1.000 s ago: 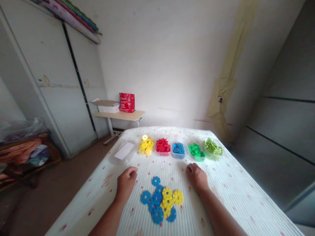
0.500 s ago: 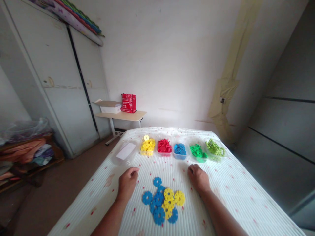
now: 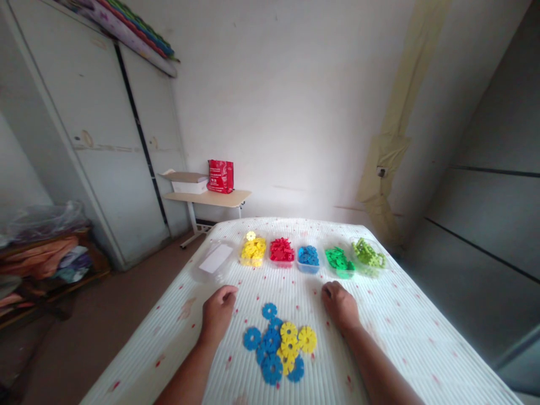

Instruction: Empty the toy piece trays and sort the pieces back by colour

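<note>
My left hand (image 3: 218,313) rests on the table with its fingers curled in, and I see nothing in it. Across from it, my right hand (image 3: 340,306) lies loosely closed on the cloth, likewise with nothing visible in its grasp. Between my forearms is a loose cluster of notched plastic discs: blue snowflake discs (image 3: 272,368) on the left and yellow snowflake discs (image 3: 307,339) on the right, some overlapping. Neither hand touches them. The undersides of the fingers are hidden.
Along the table's (image 3: 405,337) far side stand clear tubs: yellow pieces (image 3: 253,250), red pieces (image 3: 282,250), blue pieces (image 3: 308,256), green pieces (image 3: 339,260) and light-green pieces (image 3: 368,253). A clear container (image 3: 216,261) with white paper sits left of them. Behind, a side table (image 3: 236,198) holds a red bag (image 3: 220,176).
</note>
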`<state>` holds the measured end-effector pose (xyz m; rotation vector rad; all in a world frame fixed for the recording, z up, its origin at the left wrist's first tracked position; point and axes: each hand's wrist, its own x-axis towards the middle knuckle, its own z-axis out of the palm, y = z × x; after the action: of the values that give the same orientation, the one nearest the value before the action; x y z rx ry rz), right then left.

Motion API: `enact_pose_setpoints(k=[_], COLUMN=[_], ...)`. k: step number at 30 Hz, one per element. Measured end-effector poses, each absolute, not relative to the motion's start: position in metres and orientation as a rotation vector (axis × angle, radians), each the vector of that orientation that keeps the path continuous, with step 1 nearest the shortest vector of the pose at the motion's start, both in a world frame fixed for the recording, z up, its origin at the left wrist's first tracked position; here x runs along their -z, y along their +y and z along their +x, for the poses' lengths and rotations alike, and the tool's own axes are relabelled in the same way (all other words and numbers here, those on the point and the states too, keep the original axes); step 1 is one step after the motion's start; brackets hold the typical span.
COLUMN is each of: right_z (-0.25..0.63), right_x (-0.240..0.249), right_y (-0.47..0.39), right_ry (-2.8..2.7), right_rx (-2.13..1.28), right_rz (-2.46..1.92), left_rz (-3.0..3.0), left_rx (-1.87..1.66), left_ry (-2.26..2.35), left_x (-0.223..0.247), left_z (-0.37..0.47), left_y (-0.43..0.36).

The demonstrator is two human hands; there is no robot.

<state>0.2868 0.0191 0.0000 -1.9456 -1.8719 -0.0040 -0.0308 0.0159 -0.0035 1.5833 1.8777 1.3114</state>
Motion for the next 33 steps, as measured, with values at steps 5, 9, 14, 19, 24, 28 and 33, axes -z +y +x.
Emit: enact_pose_setpoints(k=[5, 9, 14, 19, 24, 28, 33], right_z=[0.278, 0.253, 0.209, 0.174, 0.167, 0.175, 0.181], right_x=[-0.009, -0.021, -0.029, -0.029, -0.029, -0.024, -0.019], right_y=[0.01, 0.0, -0.002, 0.003, 0.006, 0.008, 0.012], right_ry=[-1.881, -1.945, -2.067, -2.307, -2.388, -2.236, -1.979], right_rx=[-0.348, -0.543, -0.575, -0.417, -0.429, -0.522, -0.628], right_rz=[-1.741, -1.505, -1.368, -1.526, -1.629, -1.648, -1.639], left_rz=[1.582, 1.587, 1.597, 1.603, 1.605, 1.602, 1.597], left_rx=[-1.3, -1.301, -1.299, -1.297, -1.3, -1.319, -1.337], left_ry=[1.883, 1.886, 1.884, 1.88, 1.871, 1.859, 1.843], left_x=[0.004, 0.004, 0.005, 0.008, 0.01, 0.009, 0.008], left_z=[-0.031, -0.03, -0.03, -0.032, -0.033, -0.032, -0.032], left_y=[0.015, 0.016, 0.016, 0.018, 0.018, 0.018, 0.018])
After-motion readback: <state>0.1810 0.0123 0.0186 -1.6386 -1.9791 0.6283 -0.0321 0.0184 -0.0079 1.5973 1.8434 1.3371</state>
